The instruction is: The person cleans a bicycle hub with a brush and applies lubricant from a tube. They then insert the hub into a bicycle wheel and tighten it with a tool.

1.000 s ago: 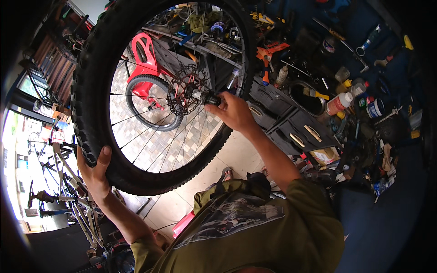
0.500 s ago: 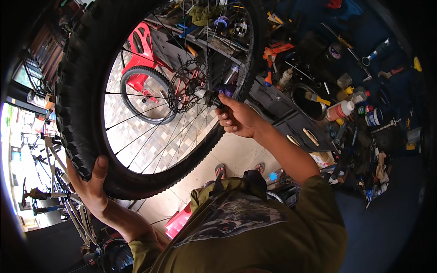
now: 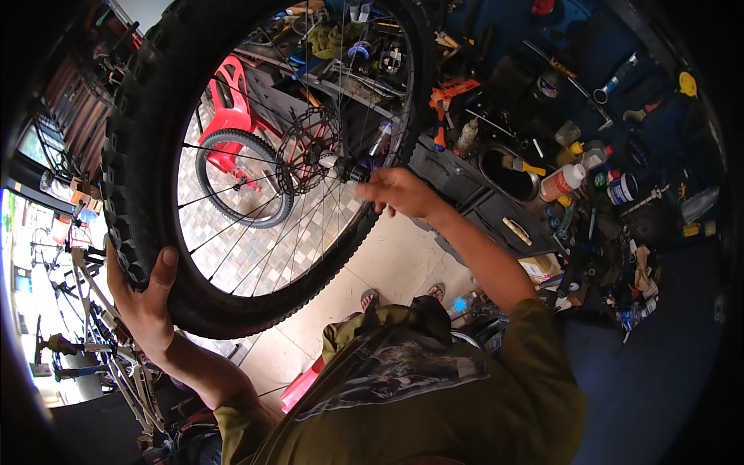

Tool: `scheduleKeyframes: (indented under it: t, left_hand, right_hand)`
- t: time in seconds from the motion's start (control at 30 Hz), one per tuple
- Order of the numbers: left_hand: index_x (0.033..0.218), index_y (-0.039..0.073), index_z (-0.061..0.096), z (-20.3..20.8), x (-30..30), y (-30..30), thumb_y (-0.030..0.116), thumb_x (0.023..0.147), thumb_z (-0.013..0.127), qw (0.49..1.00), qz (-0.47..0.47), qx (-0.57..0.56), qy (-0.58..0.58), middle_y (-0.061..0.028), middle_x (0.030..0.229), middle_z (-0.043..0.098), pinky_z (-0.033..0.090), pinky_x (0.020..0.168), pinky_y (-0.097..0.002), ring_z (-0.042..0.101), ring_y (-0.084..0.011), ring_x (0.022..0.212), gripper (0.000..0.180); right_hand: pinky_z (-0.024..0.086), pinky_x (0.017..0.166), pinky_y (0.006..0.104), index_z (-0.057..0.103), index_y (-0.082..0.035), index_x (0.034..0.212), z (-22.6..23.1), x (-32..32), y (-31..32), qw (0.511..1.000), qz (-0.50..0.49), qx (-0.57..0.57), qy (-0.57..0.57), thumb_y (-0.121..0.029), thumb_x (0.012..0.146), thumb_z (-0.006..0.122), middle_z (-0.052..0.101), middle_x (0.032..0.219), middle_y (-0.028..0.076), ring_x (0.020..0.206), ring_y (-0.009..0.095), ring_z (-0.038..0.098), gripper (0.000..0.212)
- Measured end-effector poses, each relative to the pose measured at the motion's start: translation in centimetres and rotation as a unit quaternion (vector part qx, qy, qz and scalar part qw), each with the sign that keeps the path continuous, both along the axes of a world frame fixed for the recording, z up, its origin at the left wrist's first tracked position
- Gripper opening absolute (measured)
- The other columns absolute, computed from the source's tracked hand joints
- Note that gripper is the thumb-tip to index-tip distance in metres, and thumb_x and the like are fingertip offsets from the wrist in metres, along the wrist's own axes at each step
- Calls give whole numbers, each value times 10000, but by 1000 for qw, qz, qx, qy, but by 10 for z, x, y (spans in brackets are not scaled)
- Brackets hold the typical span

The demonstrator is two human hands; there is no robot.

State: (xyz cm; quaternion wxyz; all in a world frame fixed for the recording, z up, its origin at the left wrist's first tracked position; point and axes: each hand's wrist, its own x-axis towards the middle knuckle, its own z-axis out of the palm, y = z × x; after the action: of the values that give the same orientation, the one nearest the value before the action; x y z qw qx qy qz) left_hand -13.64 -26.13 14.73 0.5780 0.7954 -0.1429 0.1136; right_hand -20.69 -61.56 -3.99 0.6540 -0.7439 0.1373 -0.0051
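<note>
A bicycle wheel with a knobby black tire [image 3: 143, 178] is held up in front of me, tilted, with thin dark spokes. My left hand [image 3: 147, 298] grips the tire at its lower left, the thumb over the near sidewall. At the wheel's middle are a drilled disc brake rotor [image 3: 288, 161] and a hub [image 3: 355, 172] with a black end. My right hand [image 3: 399, 194] is at that hub end, its fingers bent and their tips pressed to it. The fingertips are slightly blurred and partly hidden behind the hand.
A dark workbench with drawers [image 3: 496, 221] at the right carries a white bottle [image 3: 563, 182], a brush [image 3: 524, 165], an orange-handled tool [image 3: 439, 128] and many hand tools. Beyond the spokes are a red plastic chair [image 3: 232, 116] and a smaller wheel [image 3: 252, 219]. Bicycle frames [image 3: 101, 310] stand at the left.
My right hand has turned at the hub end: the thumb lay over it before, and now the bent fingers show there. My left hand keeps its hold. The view has shifted slightly.
</note>
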Motion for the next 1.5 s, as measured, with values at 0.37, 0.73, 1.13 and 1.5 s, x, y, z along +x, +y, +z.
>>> scheduleKeyframes:
  t: [0.37,0.73,1.13,1.5]
  left_hand:
    - [1453,-107,419,-34,10,39,303,852,809,997,11,70,-40,-252,1422,481,393,1093,-369,534,-290,1251,826]
    - [1444,-80,441,-26,-1,18,312,874,785,1000,-9,25,-8,-202,1359,563,410,1059,-368,564,-286,1203,772]
    - [1454,-84,422,-23,-2,16,341,869,778,997,-40,56,-16,-219,1400,524,355,1107,-387,523,-302,1256,805]
    - [1435,-76,455,-26,7,20,341,894,759,998,-43,46,-15,-202,1359,561,383,1076,-379,547,-286,1217,748]
  right_hand:
    - [457,528,333,613,-70,979,-27,9,25,990,-79,-101,-58,-495,924,677,627,776,46,629,188,594,433]
    - [463,454,305,616,-41,986,-21,15,29,995,-87,-28,-31,-592,999,498,637,774,53,539,151,569,564]
    - [561,679,398,612,-25,1089,-19,1,42,777,-166,-570,-208,-494,925,658,640,910,112,822,260,669,499]
    - [521,659,436,607,-9,949,-18,3,44,830,-209,-473,-209,-561,899,669,640,784,115,728,292,659,558]
